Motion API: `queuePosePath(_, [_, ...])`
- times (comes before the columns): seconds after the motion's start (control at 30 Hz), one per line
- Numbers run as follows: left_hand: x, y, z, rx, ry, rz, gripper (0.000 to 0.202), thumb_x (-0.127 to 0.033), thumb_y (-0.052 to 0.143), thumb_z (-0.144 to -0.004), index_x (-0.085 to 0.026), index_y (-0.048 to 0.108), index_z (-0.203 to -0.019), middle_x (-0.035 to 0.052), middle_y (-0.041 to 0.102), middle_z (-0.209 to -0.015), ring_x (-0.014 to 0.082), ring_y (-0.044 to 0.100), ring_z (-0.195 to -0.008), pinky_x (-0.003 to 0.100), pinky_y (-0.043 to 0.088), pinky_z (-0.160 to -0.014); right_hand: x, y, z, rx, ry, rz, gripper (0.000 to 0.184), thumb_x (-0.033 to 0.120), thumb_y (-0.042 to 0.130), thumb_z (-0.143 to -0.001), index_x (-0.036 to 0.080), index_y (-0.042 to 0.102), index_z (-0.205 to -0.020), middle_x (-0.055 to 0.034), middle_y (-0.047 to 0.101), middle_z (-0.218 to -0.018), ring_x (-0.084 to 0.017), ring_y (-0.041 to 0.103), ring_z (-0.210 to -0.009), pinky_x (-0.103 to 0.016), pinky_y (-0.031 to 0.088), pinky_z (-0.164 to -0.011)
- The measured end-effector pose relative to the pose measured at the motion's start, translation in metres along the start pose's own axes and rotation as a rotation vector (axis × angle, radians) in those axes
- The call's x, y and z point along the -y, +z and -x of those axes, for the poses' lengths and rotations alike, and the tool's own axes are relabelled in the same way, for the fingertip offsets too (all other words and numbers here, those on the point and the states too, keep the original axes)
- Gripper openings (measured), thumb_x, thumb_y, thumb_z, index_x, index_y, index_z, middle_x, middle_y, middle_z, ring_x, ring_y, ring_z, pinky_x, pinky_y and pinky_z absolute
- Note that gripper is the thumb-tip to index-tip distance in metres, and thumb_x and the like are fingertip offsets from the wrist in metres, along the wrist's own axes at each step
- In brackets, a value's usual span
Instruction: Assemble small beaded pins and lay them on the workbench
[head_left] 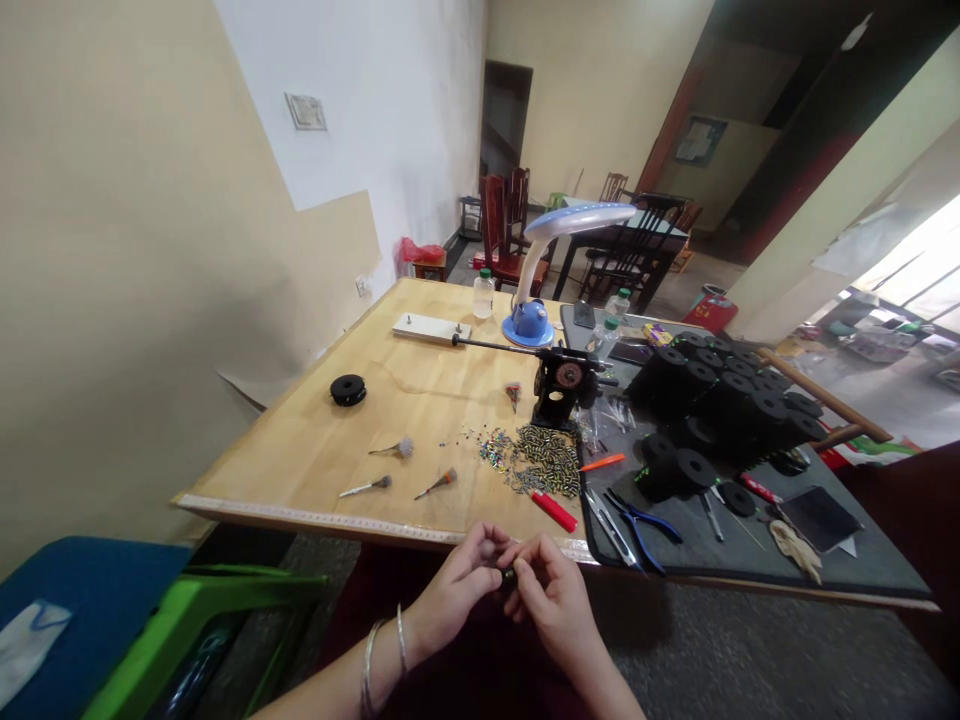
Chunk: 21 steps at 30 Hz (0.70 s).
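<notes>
My left hand [478,572] and my right hand [541,580] meet just in front of the table's near edge, fingertips pinched together. Between them sits a small dark piece [508,575] with a yellowish tint, mostly covered by the fingers. On the table beyond lies a spread of small black-and-yellow striped pieces [551,455], with tiny coloured beads [493,450] at its left. A red lighter-like object [555,510] rests nearest my hands. Left of it are several feathery tufts on thin stems, one with an orange band [442,482].
A black hand-cranked device [561,385] with a long rod stands mid-table, behind it a blue lamp [529,322]. On the grey mat are blue-handled pliers [645,520], a utility knife [609,525] and stacked black spools [720,390]. Another spool [348,390] lies left. A green stool [180,610] stands below.
</notes>
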<state>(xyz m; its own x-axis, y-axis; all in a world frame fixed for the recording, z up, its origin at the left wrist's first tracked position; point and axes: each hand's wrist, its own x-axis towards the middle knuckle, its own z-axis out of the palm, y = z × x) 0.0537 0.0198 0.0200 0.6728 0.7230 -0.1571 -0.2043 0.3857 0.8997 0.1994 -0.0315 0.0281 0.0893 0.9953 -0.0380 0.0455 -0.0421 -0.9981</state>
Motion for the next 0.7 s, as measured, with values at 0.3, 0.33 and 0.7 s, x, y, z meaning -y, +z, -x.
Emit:
queuePosePath(0.3, [-0.021,0.007,0.002,0.008,0.031,-0.265,0.019,-0.012,0.046,-0.073,-0.018,0.053,-0.089,0.0022,0.056,-0.092,0.0205,0.049,-0.092,0.034,0.037,-0.085,0.006,0.000,0.001,-0.064,-0.311,0.387,0.012,0.017,0.049,-0.087,0.021,0.055,-0.077,-0.0044,0.066,-0.077,-0.017,0.064,-0.068,-0.026,0.050,-0.063])
queuePosePath(0.33, [-0.021,0.008,0.002,0.003,0.029,-0.269,0.017,-0.014,0.046,-0.074,-0.018,0.053,-0.089,0.0020,0.055,-0.091,0.0203,0.048,-0.091,0.034,0.037,-0.085,0.006,0.000,0.002,-0.060,-0.334,0.400,0.012,0.016,0.049,-0.086,0.021,0.055,-0.077,-0.0046,0.067,-0.079,-0.018,0.065,-0.071,-0.026,0.050,-0.065])
queuePosePath(0.7, [-0.014,0.011,-0.004,-0.014,-0.101,0.002,0.021,-0.014,0.049,-0.063,-0.019,0.050,-0.083,-0.0016,0.051,-0.080,0.0155,0.048,-0.077,0.027,0.038,-0.067,0.008,-0.001,0.003,0.018,-0.202,0.279,0.011,0.019,0.047,-0.089,0.021,0.056,-0.082,0.0009,0.059,-0.068,-0.013,0.056,-0.048,-0.023,0.044,-0.050])
